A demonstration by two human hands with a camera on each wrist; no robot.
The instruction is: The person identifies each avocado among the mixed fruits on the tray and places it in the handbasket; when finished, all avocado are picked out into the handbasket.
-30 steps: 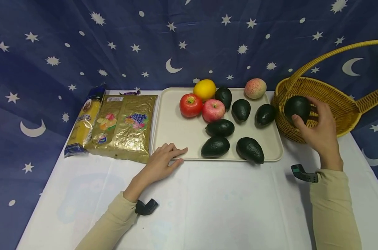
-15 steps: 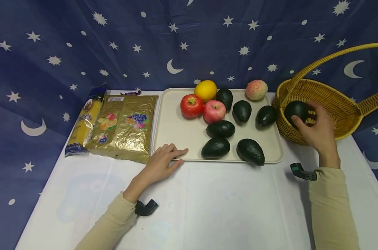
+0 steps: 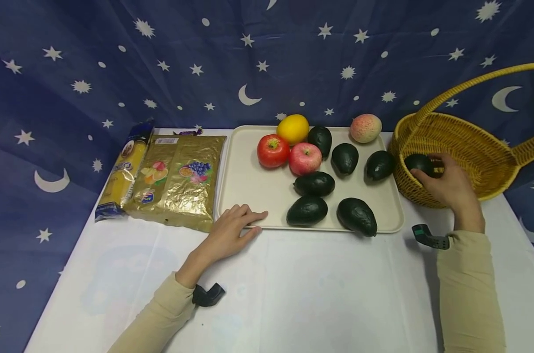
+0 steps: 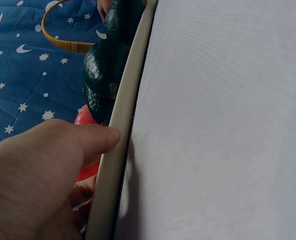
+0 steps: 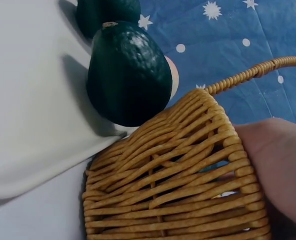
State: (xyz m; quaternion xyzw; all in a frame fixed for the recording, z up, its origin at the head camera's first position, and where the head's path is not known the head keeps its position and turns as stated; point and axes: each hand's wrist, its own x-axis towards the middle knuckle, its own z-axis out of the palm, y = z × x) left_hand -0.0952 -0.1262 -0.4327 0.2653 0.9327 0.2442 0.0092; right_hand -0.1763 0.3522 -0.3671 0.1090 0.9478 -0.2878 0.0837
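My right hand [image 3: 454, 189] holds a dark green avocado [image 3: 418, 164] by its sides, down inside the left end of the yellow wicker basket [image 3: 483, 169]. In the right wrist view the basket's woven wall [image 5: 178, 185] hides that avocado and most of the hand [image 5: 283, 170]. My left hand [image 3: 229, 233] rests on the front left edge of the cream tray [image 3: 249, 196], index finger extended over the tray floor. The left wrist view has its thumb touching the rim [image 4: 118, 125]. Several avocados [image 3: 314, 184] lie on the tray.
A yellow lemon-like fruit [image 3: 293, 129], a tomato [image 3: 273, 151], an apple [image 3: 305, 159] and a peach [image 3: 366, 128] share the tray. Left of it lie a gold package [image 3: 179, 184] and a yellow pasta packet [image 3: 125, 171]. The basket handle [image 3: 478, 81] arches high at right.
My right hand has lowered the avocado deeper into the basket, so less of the fruit shows. The left hand stays on the tray edge. The head view has shifted slightly.
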